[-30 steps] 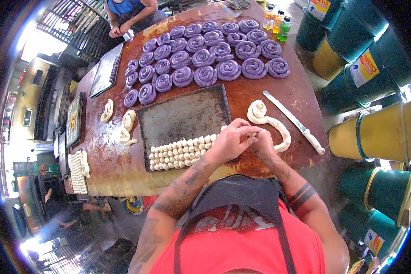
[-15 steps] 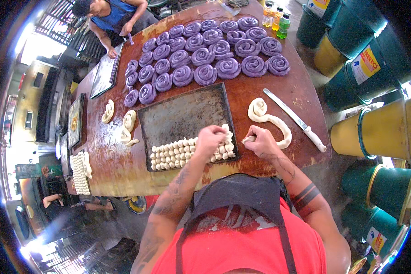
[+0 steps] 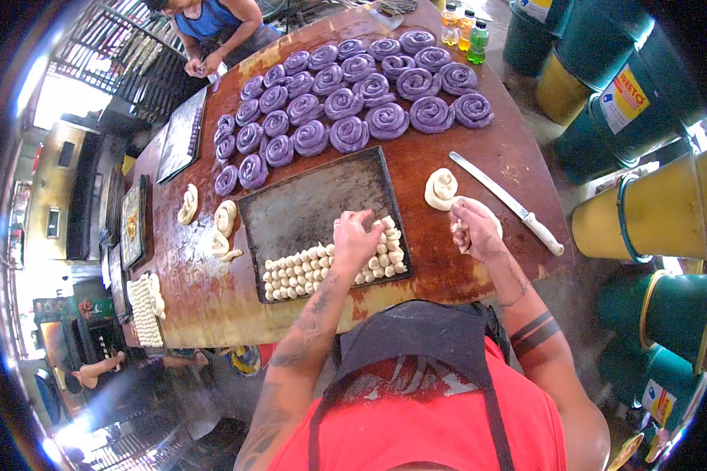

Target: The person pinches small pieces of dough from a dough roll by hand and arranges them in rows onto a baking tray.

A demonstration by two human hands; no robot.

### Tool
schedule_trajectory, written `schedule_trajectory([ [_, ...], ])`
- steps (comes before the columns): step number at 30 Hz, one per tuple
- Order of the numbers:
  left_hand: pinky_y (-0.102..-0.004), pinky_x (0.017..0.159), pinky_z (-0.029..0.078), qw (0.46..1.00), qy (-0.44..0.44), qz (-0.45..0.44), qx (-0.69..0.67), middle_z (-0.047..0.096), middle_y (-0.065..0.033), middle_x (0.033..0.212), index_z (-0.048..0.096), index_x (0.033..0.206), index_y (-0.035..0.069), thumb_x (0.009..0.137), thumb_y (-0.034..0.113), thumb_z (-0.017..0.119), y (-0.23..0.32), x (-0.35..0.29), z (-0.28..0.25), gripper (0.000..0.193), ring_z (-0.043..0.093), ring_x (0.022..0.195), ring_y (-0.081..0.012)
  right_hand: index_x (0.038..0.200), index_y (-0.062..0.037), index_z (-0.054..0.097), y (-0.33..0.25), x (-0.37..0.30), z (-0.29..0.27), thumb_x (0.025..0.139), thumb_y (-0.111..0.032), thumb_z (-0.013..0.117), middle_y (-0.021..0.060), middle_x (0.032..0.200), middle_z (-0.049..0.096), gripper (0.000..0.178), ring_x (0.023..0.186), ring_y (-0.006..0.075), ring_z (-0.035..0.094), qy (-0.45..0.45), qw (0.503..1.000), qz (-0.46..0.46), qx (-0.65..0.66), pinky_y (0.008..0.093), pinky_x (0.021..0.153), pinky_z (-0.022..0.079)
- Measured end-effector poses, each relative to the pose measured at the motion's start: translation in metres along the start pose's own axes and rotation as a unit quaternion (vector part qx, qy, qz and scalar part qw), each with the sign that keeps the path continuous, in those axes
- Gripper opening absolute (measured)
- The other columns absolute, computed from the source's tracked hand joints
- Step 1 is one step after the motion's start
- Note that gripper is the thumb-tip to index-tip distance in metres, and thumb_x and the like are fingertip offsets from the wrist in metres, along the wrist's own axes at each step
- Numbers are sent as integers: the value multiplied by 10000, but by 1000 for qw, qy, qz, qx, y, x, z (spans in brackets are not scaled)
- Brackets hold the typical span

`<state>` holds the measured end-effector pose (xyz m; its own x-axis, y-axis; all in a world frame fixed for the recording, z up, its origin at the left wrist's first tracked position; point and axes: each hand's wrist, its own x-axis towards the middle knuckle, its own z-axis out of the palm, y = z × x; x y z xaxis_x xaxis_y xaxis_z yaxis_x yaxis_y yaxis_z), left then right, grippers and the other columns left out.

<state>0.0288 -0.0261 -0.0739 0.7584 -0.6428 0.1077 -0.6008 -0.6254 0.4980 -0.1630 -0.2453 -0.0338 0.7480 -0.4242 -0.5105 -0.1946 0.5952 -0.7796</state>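
My left hand (image 3: 356, 238) is over the dark baking tray (image 3: 314, 196), its fingers bent down at the rows of small white dough pieces (image 3: 310, 267). Whatever its fingertips hold is hidden. To the right, my right hand (image 3: 477, 229) is closed around the end of a white dough rope (image 3: 491, 217). That rope runs back to a coiled end (image 3: 441, 190) lying on the table. Beyond it rests a serrated knife (image 3: 499, 192) with a white handle.
Many purple dough coils (image 3: 349, 133) cover the far part of the wooden table (image 3: 526, 149). White dough twists (image 3: 225, 220) lie left of the tray. Bottles (image 3: 477, 43) stand at the far right corner. Another person (image 3: 220, 31) works across the table. Green drums (image 3: 628, 102) line the right.
My right hand has moved right and a little away from me, toward the dough coil, with the rope gripped. My left hand has shifted slightly left over the tray. The other person's hands came together.
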Motion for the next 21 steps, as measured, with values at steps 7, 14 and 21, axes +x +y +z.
schedule_trajectory([
  [7,-397,945,542,924,-180,-55,-334,711,-159,1107,735,1174,51,897,151,758,87,6,-35,296,678,1062,-286,844,-26,604,25,-2,27,932,-79,686,18,725,629,132,635,66,461,44,917,-146,-367,297,561,415],
  [14,-341,877,561,946,-75,132,-286,736,-140,1051,738,1111,20,918,141,757,94,-6,-25,229,716,949,-256,1127,27,683,23,-8,45,898,-105,712,234,1026,713,266,1014,299,703,-25,892,-200,-404,378,912,541],
  [21,-324,857,561,875,-265,-151,-376,758,-97,999,719,1149,-19,924,195,773,73,-6,-8,315,697,931,-171,1011,12,694,22,-14,44,844,-79,722,215,1001,729,192,952,338,720,-36,857,-281,-430,398,860,561],
])
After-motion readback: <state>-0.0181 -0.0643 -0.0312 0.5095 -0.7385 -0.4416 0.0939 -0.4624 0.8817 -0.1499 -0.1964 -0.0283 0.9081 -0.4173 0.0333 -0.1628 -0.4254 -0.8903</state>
